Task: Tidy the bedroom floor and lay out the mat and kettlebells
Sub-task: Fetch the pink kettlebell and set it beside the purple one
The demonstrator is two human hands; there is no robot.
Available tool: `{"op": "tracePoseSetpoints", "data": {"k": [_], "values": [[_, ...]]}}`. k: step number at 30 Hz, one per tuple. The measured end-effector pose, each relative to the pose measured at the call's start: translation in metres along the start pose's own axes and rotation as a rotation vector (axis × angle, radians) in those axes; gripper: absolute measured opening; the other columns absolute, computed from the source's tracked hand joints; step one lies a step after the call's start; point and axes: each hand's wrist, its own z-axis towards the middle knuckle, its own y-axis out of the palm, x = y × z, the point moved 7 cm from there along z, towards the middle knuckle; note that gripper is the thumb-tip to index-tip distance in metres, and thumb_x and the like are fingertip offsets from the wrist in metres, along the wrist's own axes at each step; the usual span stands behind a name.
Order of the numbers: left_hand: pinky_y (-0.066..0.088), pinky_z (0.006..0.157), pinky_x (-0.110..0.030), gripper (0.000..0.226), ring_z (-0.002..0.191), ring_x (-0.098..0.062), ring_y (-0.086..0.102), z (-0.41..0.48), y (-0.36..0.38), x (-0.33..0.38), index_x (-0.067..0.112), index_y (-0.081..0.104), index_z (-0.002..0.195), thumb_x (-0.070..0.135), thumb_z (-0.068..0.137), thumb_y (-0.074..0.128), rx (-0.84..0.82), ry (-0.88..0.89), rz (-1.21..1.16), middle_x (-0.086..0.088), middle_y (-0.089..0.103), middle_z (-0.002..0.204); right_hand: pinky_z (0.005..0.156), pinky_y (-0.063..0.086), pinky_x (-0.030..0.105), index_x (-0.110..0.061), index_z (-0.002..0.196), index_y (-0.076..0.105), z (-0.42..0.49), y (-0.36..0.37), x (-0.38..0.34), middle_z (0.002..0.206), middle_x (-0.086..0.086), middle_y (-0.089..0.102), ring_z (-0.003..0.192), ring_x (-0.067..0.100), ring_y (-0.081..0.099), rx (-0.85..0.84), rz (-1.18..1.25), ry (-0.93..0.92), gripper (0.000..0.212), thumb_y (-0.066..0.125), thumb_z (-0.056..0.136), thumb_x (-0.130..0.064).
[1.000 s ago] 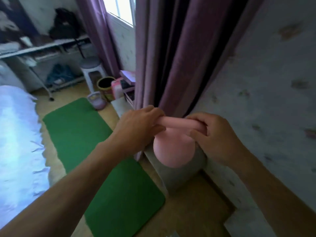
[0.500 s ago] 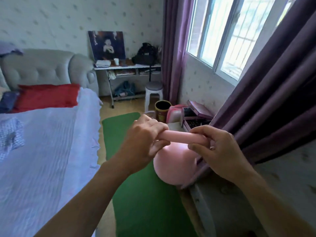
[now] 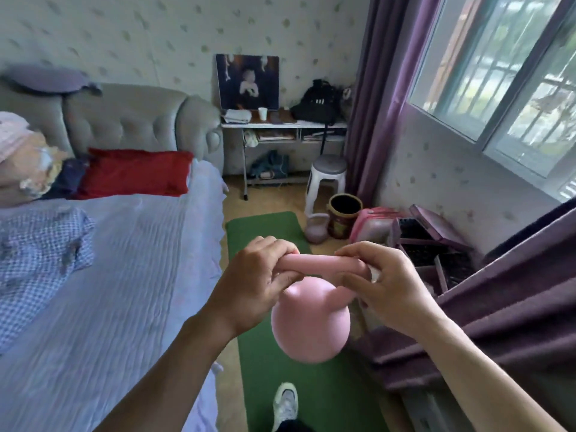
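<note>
1. Pink kettlebell: both ends of its handle are covered, one under the gripping left hand, the other under the gripping right hand.
2. Green mat: the middle stretch is hidden behind the kettlebell and hands; the near end is cut off by the lower edge.
3. Mauve kettlebell, at the mat's far corner: small; whether it stands on the mat or just beside it cannot be told.
4. Shoe: the leg above it is cut off by the lower edge.
5. Bed: cut off by the left edge.
6. Desk: the small items on its shelves are too small to identify.
</note>
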Motion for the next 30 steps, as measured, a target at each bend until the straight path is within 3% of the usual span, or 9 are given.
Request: {"op": "tracePoseSetpoints", "data": {"k": [2, 6, 12, 16, 20, 25, 30], "values": [[0.045, 0.077, -0.029, 0.015, 0.085, -0.011, 0.052, 0.028, -0.006, -0.032, 0.023, 0.064, 0.097, 0.027, 0.084, 0.071, 0.007, -0.009, 0.028, 0.010, 0.059, 0.087, 0.067, 0.056, 0.033, -0.031, 0.098, 0.073, 0.044, 0.018, 0.007, 0.084, -0.012, 0.074, 0.076, 0.008, 0.068, -0.015, 0.017, -0.017, 0.028, 0.083, 0.074, -0.021], [0.045, 0.076, -0.030, 0.016, 0.086, -0.012, 0.052, 0.092, -0.017, -0.092, 0.025, 0.062, 0.094, 0.028, 0.082, 0.072, 0.010, -0.033, 0.085, 0.013, 0.057, 0.086, 0.056, 0.045, 0.022, -0.033, 0.097, 0.071, 0.136, 0.047, 0.022, 0.078, -0.018, 0.070, 0.056, 0.002, 0.058, -0.058, 0.064, -0.036, 0.030, 0.083, 0.076, -0.016], [0.043, 0.073, -0.026, 0.022, 0.085, -0.013, 0.050, 0.202, -0.033, -0.158, 0.022, 0.063, 0.094, 0.020, 0.078, 0.079, -0.001, -0.011, 0.131, 0.010, 0.057, 0.085, 0.069, 0.058, 0.040, -0.036, 0.101, 0.068, 0.261, 0.062, 0.028, 0.088, -0.019, 0.071, 0.074, 0.007, 0.065, -0.048, 0.032, -0.093, 0.035, 0.083, 0.076, -0.017], [0.042, 0.073, -0.026, 0.022, 0.086, -0.011, 0.049, 0.267, -0.033, -0.189, 0.023, 0.062, 0.093, 0.021, 0.078, 0.078, -0.013, 0.034, 0.114, 0.011, 0.057, 0.086, 0.066, 0.056, 0.034, -0.035, 0.100, 0.070, 0.324, 0.055, 0.034, 0.084, -0.020, 0.071, 0.067, 0.003, 0.064, 0.000, 0.027, -0.058, 0.034, 0.083, 0.076, -0.015], [0.044, 0.074, -0.028, 0.021, 0.086, -0.010, 0.051, 0.327, -0.018, -0.228, 0.026, 0.063, 0.093, 0.022, 0.078, 0.077, -0.038, 0.047, 0.036, 0.014, 0.058, 0.086, 0.063, 0.054, 0.026, -0.028, 0.103, 0.072, 0.380, 0.051, 0.054, 0.088, -0.012, 0.073, 0.070, 0.004, 0.066, 0.030, 0.005, 0.015, 0.031, 0.082, 0.077, -0.014], [0.040, 0.073, -0.023, 0.019, 0.085, -0.009, 0.049, 0.403, 0.025, -0.278, 0.023, 0.065, 0.093, 0.021, 0.078, 0.076, -0.148, 0.153, -0.041, 0.011, 0.060, 0.085, 0.056, 0.050, 0.013, -0.028, 0.090, 0.074, 0.435, 0.048, 0.099, 0.076, -0.014, 0.072, 0.066, 0.005, 0.066, 0.167, -0.021, 0.174, 0.031, 0.089, 0.067, -0.012], [0.032, 0.074, -0.021, 0.018, 0.086, -0.010, 0.047, 0.482, 0.081, -0.322, 0.025, 0.063, 0.096, 0.026, 0.081, 0.073, -0.264, 0.337, -0.032, 0.011, 0.059, 0.087, 0.057, 0.052, 0.019, -0.033, 0.089, 0.074, 0.483, 0.052, 0.146, 0.078, -0.013, 0.072, 0.064, 0.001, 0.066, 0.296, -0.112, 0.360, 0.030, 0.089, 0.068, -0.017]]}}
